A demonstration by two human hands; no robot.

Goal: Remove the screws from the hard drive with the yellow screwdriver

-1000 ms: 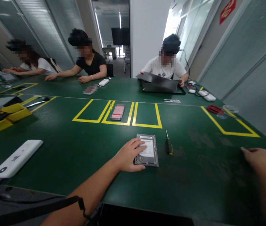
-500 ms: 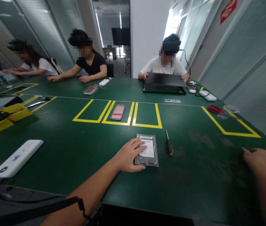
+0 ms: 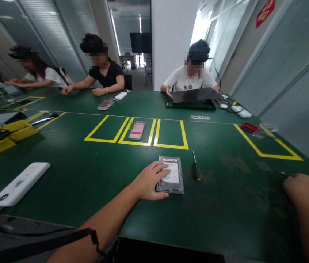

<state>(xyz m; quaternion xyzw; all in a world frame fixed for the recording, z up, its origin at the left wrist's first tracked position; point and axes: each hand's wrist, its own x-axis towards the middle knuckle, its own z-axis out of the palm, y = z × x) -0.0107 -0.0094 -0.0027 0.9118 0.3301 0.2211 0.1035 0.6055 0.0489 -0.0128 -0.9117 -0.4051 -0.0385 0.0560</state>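
Observation:
A hard drive (image 3: 174, 185) with a white label lies flat on the green table in front of me. My left hand (image 3: 152, 181) holds it from the left, fingers laid over its top and the thumb along the near edge. Just right of the drive is a screwdriver (image 3: 197, 170) with a black and yellow handle, its shaft pointing away from me. Far to the right, my right hand (image 3: 306, 190) is low over the table with curled fingers. Its fingertips are dark and mostly hidden. By its knuckles a tiny light speck (image 3: 283, 173) shows on the table.
Yellow tape frames (image 3: 171, 147) mark the table beyond the drive, one around a pink phone (image 3: 137, 130). A white power bank (image 3: 20, 184) and yellow bins (image 3: 23, 131) are at left. Red-handled pliers (image 3: 250, 128) lie at right. Across, a person (image 3: 189, 78) handles a black panel (image 3: 193, 95).
My right hand has shifted slightly right, leaving the tiny speck apart from its fingers. My left hand and the hard drive stay put. The person opposite has tilted and lowered the black panel.

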